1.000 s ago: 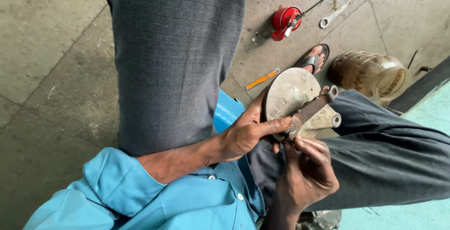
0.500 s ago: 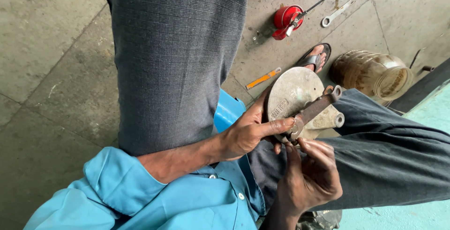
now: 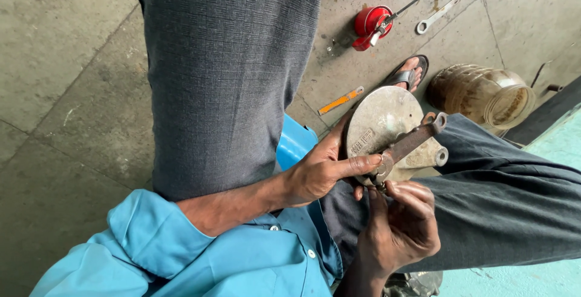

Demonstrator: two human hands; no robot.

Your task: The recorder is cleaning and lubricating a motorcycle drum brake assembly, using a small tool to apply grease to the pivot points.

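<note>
The person sits with both knees raised, and a round metal drum-brake plate [image 3: 384,121] is held between them, above the right thigh. The left hand [image 3: 321,173] grips the plate by its near rim, thumb laid across the face and fingers wrapped behind. The right hand [image 3: 402,227] is closed, fingertips pinched at the pivot end of the rusty lever arm [image 3: 408,144] that lies across the plate's face. The plate looks like cast metal: rigid, moderately heavy for one hand, dull and dusty rather than slick, not fragile. The rim offers the surest hold; the lever is narrow, probably free to swing, and a poor handle. Room is tight between the thighs, with open concrete floor [image 3: 66,91] to the left. Beyond the knees lie a red oil can [image 3: 370,25], a spanner [image 3: 434,17], an orange-handled tool [image 3: 342,100] and a clouded plastic jar [image 3: 484,94], all well apart from the hands.
</note>
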